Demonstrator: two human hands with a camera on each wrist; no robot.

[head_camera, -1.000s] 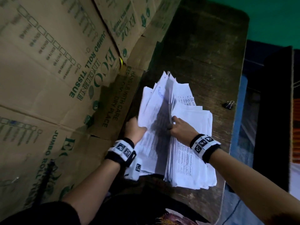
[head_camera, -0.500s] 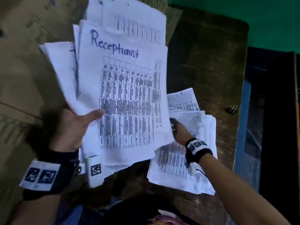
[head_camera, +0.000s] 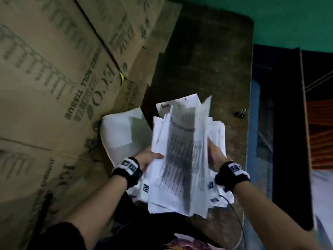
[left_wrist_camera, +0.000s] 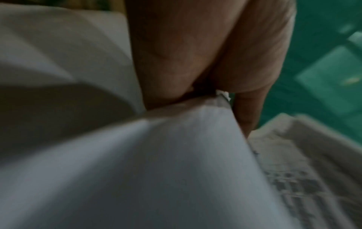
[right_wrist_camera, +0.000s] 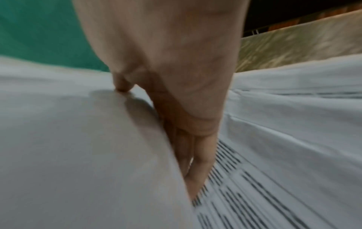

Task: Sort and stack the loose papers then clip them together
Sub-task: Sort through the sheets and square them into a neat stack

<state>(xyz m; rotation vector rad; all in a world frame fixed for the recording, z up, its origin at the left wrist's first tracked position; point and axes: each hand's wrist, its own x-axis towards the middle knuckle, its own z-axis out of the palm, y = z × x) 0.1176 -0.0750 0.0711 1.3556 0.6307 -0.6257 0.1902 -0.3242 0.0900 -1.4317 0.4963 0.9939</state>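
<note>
A bundle of printed papers (head_camera: 180, 159), blurred by motion, is held just over the dark wooden table (head_camera: 207, 60). My left hand (head_camera: 151, 158) grips its left edge; in the left wrist view the thumb and fingers (left_wrist_camera: 195, 54) pinch the paper edge (left_wrist_camera: 156, 170). My right hand (head_camera: 213, 156) holds the right edge, with the thumb on top of the sheets (right_wrist_camera: 78, 155) and the fingers (right_wrist_camera: 195, 155) underneath, above a lower printed pile (right_wrist_camera: 274, 170). A black binder clip (head_camera: 240, 112) lies on the table to the right, untouched.
A blank white sheet (head_camera: 122, 134) lies to the left, partly against large cardboard boxes (head_camera: 54, 87) that wall off the left side. The table's right edge (head_camera: 249, 123) drops to a dark floor. A green wall (head_camera: 288, 18) is behind.
The left hand has brought the bundle down from near the camera onto the pile on the table. The right hand has moved from the lower pile to the bundle's right edge.
</note>
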